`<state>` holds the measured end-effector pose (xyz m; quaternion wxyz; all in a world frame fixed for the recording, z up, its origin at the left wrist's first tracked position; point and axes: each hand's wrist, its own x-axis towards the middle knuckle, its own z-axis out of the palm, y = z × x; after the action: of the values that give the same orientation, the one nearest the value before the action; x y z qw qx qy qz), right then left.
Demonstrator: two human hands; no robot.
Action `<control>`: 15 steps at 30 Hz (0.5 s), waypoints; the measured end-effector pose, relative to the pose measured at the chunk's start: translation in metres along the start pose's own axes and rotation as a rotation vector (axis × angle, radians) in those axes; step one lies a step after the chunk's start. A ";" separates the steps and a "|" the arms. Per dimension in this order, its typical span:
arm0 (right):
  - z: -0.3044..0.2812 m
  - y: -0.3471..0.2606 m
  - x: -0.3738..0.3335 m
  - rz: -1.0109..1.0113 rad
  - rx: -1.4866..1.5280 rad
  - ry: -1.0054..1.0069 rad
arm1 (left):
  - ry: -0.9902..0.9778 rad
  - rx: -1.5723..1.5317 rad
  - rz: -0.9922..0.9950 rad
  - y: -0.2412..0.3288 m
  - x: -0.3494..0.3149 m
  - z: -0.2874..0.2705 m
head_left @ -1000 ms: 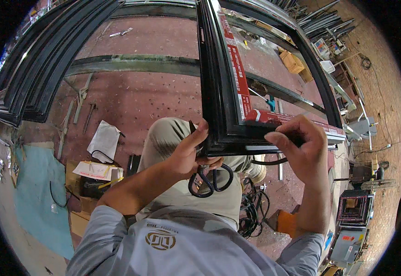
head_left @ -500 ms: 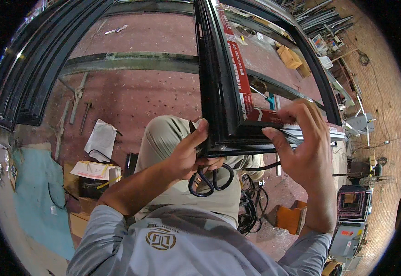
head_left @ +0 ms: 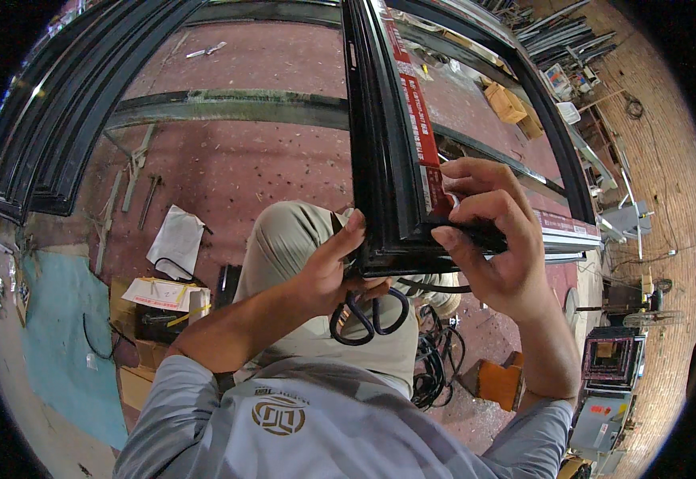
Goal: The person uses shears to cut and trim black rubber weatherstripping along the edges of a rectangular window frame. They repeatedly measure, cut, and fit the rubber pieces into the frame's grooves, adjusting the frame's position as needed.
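A large black window frame, with red printed film along its inner side, stretches away from me with its near corner over my lap. My left hand is closed around black-handled scissors just below that corner. Its thumb lies beside the frame's left edge, and the scissor blades are mostly hidden. My right hand reaches over the near bar, fingers bent and thumb close to them at the inner corner, by the end of the red film. What lies between these fingertips is too hidden to make out.
More black frames are stacked at the left. A green-grey support beam crosses beneath the frame. An open carton stands at lower left. Coiled black cable and an orange-brown block lie on the floor at right.
My right hand has moved left along the near bar to the inner corner, and its fingers have curled inward. My left hand stays at the corner with the scissors.
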<state>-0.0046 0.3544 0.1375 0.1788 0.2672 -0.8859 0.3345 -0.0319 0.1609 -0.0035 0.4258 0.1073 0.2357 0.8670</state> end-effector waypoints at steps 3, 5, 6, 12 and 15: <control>-0.001 -0.003 0.002 0.030 -0.078 -0.007 | -0.128 0.018 0.014 0.000 0.002 -0.011; -0.001 -0.007 0.002 0.078 -0.058 0.014 | -0.022 0.040 0.022 0.000 0.000 -0.003; -0.001 -0.008 0.003 0.104 -0.047 0.025 | -0.012 0.042 0.019 0.001 -0.001 -0.002; -0.007 -0.017 0.004 0.323 -0.047 -0.092 | -0.062 0.037 0.016 0.000 0.001 -0.006; -0.006 -0.015 0.005 0.297 -0.053 -0.094 | -0.046 0.019 -0.003 -0.001 0.002 -0.006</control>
<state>0.0015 0.3472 0.1518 0.0927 0.1436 -0.9316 0.3208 -0.0346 0.1607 -0.0091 0.4313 0.1310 0.2340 0.8614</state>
